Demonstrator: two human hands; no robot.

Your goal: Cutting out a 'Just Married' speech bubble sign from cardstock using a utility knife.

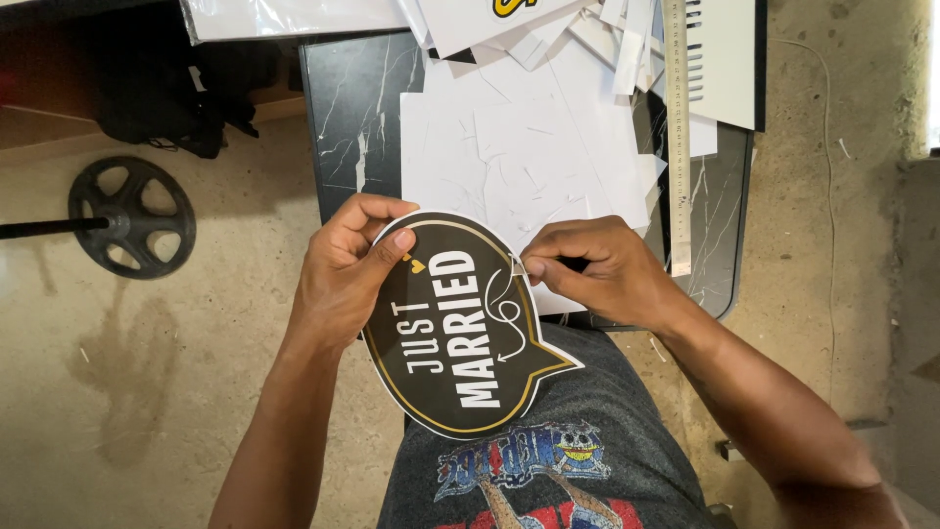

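Observation:
My left hand (343, 276) grips the upper left edge of a black speech-bubble-shaped card sign (455, 338) with white lettering, a gold line and a white border. The sign is held over my lap, at the near edge of a dark marbled table (352, 118). My right hand (597, 269) pinches the sign's upper right edge between thumb and fingertips, where a thin sliver of white border sticks up. Whether a tool is in that hand is hidden by the fingers.
White sheets and paper offcuts (529, 147) cover the table, with a long metal ruler (678, 137) along its right side. A black wheel-shaped weight on a bar (132, 217) lies on the concrete floor to the left. A dark bag (157, 98) sits at the far left.

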